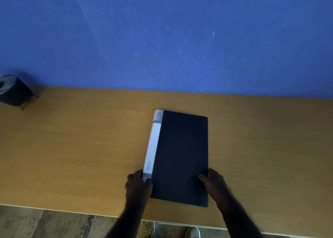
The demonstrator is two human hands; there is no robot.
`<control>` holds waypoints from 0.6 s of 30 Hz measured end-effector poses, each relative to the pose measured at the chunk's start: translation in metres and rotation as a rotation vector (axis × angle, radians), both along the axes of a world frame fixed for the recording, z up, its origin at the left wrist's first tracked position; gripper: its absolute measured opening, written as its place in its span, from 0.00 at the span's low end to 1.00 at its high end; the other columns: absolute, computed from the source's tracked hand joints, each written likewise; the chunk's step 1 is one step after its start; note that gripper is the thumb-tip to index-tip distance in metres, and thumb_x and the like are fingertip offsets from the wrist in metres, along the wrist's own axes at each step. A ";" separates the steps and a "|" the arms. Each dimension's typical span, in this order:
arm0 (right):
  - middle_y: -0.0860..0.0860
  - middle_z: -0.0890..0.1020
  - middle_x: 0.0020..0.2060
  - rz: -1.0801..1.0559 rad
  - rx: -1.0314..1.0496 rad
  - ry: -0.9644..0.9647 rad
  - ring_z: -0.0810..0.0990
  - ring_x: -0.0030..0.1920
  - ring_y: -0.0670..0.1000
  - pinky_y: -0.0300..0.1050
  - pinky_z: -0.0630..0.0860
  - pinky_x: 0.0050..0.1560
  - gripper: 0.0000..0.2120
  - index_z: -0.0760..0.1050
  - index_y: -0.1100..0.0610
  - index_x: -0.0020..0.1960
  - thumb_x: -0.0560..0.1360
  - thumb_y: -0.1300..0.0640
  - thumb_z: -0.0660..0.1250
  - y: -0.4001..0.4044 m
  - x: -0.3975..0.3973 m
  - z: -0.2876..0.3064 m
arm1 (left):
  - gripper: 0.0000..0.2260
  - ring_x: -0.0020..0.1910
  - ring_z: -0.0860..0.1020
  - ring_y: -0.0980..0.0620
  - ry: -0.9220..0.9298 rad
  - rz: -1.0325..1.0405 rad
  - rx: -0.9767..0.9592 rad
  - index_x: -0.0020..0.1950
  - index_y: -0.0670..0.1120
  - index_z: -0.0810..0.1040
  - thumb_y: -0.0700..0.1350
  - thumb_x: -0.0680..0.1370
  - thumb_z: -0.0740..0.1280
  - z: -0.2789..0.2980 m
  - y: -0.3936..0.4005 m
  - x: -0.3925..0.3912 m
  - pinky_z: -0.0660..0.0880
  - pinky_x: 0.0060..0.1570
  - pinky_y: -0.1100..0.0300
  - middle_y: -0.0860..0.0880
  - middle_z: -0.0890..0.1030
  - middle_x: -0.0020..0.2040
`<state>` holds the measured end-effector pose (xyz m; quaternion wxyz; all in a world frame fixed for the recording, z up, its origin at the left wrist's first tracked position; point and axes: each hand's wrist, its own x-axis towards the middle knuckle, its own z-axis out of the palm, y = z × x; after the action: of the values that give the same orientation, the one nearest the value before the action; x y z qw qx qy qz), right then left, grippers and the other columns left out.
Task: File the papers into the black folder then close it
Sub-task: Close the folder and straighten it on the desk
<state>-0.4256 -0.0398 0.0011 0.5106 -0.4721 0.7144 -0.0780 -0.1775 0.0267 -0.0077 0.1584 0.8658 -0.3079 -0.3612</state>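
While it lies flat and closed on the wooden table [90, 147], the black folder [182, 156] is held between the two hands at its near end. Its dark cover faces up, and its white spine [152, 145] runs along the side of the left hand, with small printed text and a coloured logo near the far end. No papers are visible outside the folder.

The left hand [138, 185] grasps the near end of the spine: the fingers curl around the white edge and the thumb presses on it from above. The right hand [214, 182] is at the opposite long edge, near the same end; its thumb lies on top of the cover and the other fingers go under or beside the edge, so it is gripping the cover there. Both forearms come in from the near edge of the table.

Beyond the hands, the folder reaches toward a blue wall [162, 35] that stands behind the table. Far to the left of the left hand, at the wall, a dark rounded object [14, 90] stands on the table; what it is I cannot tell. Below the near table edge, between the forearms, a light shoe [191, 232] shows on the floor [54, 223].
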 end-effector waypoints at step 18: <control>0.49 0.84 0.50 -0.103 0.004 -0.205 0.82 0.51 0.53 0.57 0.79 0.55 0.05 0.80 0.52 0.51 0.78 0.57 0.66 -0.010 0.103 0.003 | 0.18 0.51 0.80 0.42 0.070 0.102 -0.063 0.64 0.48 0.78 0.45 0.75 0.63 0.007 0.004 0.111 0.82 0.49 0.45 0.43 0.79 0.60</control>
<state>-0.3225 -0.0498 0.0046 0.5771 -0.4234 0.6818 -0.1507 -0.0661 0.0309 -0.0003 0.2147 0.8618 -0.2686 -0.3729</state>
